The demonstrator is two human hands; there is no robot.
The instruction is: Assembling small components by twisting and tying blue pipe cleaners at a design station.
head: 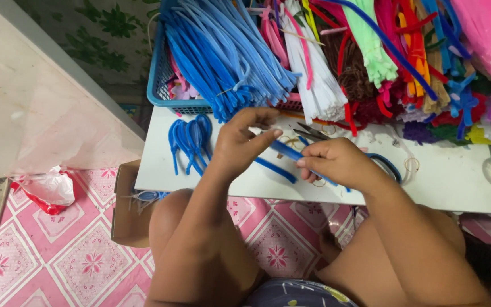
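Pinching one blue pipe cleaner [287, 152], left hand [240, 142] and right hand [336, 162], fingers closed, near white table [450, 182] front edge.

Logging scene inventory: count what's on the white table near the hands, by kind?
Left hand: 1
Right hand: 1
Blue pipe cleaner held between both hands: 1
Loose blue pipe cleaner piece on the table: 1
Pile of bent blue loops: 1 (loops too overlapped to count)
Scissors: 1
Blue basket: 1
Total: 7
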